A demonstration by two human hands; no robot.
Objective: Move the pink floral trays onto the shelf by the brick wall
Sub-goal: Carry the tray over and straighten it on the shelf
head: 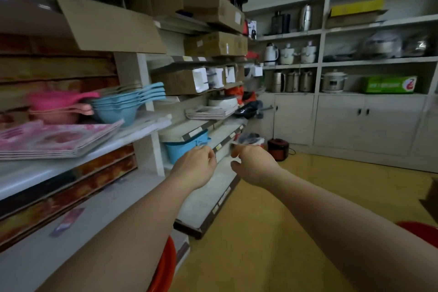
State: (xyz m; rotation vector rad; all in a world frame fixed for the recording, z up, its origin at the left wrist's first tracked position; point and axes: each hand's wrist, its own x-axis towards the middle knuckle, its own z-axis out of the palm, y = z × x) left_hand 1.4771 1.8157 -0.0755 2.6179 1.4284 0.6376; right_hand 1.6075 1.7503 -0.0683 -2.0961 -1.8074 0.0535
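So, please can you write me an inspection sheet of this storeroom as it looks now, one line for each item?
Surface: white shelf by the brick wall, partly filled.
Job's things: stack of pink floral trays lies on that shelf; another stack of trays sits on the next unit.
Clutter: blue ladles, pink ladles, cardboard boxes, blue basket.
Grippers: left hand and right hand stretched forward, fingers loosely curled, holding nothing.
Cables: a cord on the floor beside the red cooker.
Surroundings: white wall shelves with kettles and cookers; yellow floor.
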